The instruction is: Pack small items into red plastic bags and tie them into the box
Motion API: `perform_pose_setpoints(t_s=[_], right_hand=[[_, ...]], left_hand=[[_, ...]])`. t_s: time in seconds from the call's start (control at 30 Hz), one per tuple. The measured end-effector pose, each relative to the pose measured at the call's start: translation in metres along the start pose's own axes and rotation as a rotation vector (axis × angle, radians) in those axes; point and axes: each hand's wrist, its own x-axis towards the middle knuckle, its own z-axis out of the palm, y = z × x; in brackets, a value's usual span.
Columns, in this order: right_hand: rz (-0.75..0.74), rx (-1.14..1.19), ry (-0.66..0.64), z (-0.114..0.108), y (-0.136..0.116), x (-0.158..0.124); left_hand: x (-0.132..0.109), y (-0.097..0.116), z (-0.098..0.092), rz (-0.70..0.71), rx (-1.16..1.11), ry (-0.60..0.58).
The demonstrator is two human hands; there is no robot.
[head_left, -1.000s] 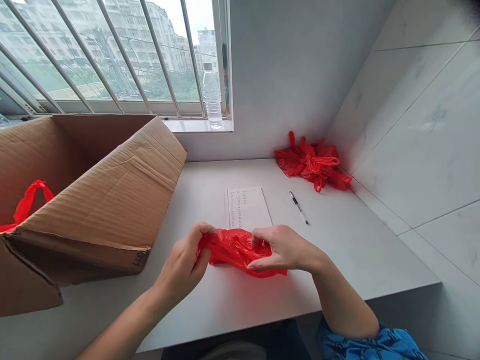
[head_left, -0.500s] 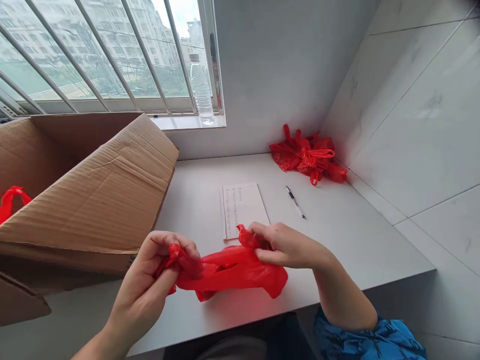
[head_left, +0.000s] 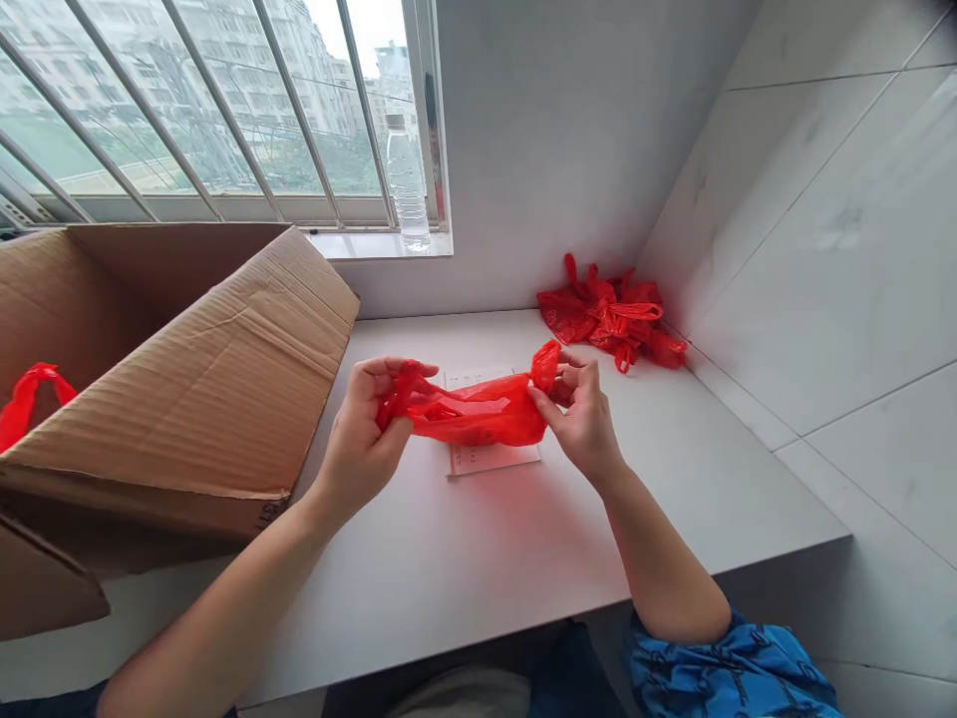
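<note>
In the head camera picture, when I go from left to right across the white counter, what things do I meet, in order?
cardboard box → left hand → red plastic bag → right hand → white tiled wall

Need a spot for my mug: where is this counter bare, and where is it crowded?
Bare: the white counter in front of the sheet of paper, between the forearms, and right of the right hand, up to the tiled wall. Crowded: the left, at the cardboard box, and the back corner's bunch of red plastic bags.
</note>
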Motion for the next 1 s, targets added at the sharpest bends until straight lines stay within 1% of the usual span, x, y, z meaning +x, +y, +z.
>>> perform_pose_setpoints(t_s=[0.07, 0.1, 0.13, 0.2, 0.23, 0.27, 0.33, 0.4, 0.43, 0.53, 0.63, 0.73, 0.8, 0.9, 0.93, 1.0], right_hand=[[0.002, -0.160, -0.014, -0.004, 0.004, 0.003], [-0.024, -0.244, 0.019, -0.005, 0.004, 0.004], [-0.071, -0.325, 0.070, -0.005, 0.004, 0.004], [-0.215, -0.457, 0.158, -0.001, -0.001, 0.001], [-0.295, -0.504, 0.154, 0.003, -0.004, -0.001], [-0.369, -0.538, 0.102, 0.007, -0.006, -0.003], [-0.457, -0.589, -0.090, 0.017, -0.010, -0.008], [-0.443, -0.637, -0.278, 0.025, -0.010, -0.011], [-0.414, -0.663, -0.326, 0.028, -0.009, -0.011], [-0.358, -0.755, -0.340, 0.027, -0.001, -0.010], [-0.344, -0.874, -0.351, 0.020, 0.008, -0.009], [-0.276, -0.978, -0.353, 0.011, 0.012, -0.009], [-0.278, -0.980, -0.321, 0.008, 0.008, -0.009], [-0.412, -0.853, -0.269, 0.013, -0.005, -0.013], [-0.466, -0.790, -0.284, 0.017, -0.009, -0.016], [-0.541, -0.683, -0.396, 0.028, -0.014, -0.021]], left_hand=[[0.001, -0.014, 0.002, -0.027, 0.122, -0.052], [0.000, -0.019, 0.002, -0.037, 0.164, -0.070], [0.000, -0.021, 0.003, -0.038, 0.194, -0.082], [-0.001, -0.021, 0.006, -0.028, 0.242, -0.102], [-0.001, -0.020, 0.007, -0.019, 0.254, -0.115], [-0.001, -0.017, 0.009, -0.009, 0.256, -0.135], [-0.003, -0.013, 0.014, 0.014, 0.239, -0.189], [-0.006, -0.012, 0.018, 0.046, 0.222, -0.236], [-0.008, -0.013, 0.019, 0.064, 0.222, -0.249], [-0.017, -0.020, 0.018, 0.118, 0.261, -0.232], [-0.025, -0.031, 0.013, 0.150, 0.315, -0.172], [-0.030, -0.039, 0.008, 0.165, 0.379, -0.121], [-0.033, -0.043, 0.006, 0.162, 0.417, -0.114], [-0.036, -0.046, 0.007, 0.163, 0.414, -0.121], [-0.037, -0.047, 0.008, 0.183, 0.402, -0.116], [-0.040, -0.049, 0.009, 0.236, 0.382, -0.098]])
